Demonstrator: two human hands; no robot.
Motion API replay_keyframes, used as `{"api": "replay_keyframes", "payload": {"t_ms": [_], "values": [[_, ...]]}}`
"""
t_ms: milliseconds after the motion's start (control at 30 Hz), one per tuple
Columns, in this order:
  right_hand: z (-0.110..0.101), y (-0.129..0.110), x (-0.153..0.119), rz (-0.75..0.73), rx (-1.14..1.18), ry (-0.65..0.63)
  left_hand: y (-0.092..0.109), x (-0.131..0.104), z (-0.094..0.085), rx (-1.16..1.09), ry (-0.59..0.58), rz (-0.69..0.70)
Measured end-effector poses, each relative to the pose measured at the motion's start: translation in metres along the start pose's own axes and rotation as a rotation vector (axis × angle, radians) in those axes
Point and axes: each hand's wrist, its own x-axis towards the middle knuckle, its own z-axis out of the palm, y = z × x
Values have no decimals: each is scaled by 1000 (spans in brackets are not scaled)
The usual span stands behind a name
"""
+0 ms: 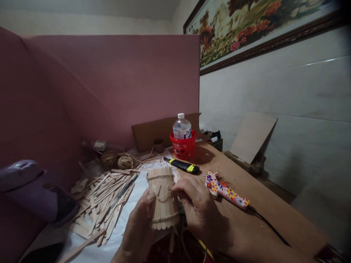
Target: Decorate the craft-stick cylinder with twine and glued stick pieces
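Left hand [138,223] grips a ribbed wooden craft-stick cylinder [161,199], bound with rough twine [165,220], above the table's near edge [233,233]; right hand [201,208] presses thumb and forefinger together at its side, pinched item unclear.

Framed picture [252,27] cut off above; left fingers [150,197] partly hidden behind stick cylinder [161,208].

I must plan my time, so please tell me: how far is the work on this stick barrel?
Looks done: the barrel has its near wall, an upper band and a lower band. In hand: the left hand holds it; the right hand is at its side. Left, perhaps: the middle twine, which sags. Loose sticks remain; whether needed, I cannot tell.
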Motion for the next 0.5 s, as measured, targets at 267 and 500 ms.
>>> {"api": "replay_keyframes", "payload": {"t_ms": [267, 500], "values": [[-1, -2, 0, 16, -7, 7, -2, 5, -4, -23, -81, 19], [0, -1, 0, -9, -25, 3, 1, -1, -1, 12, -30, -10]]}}
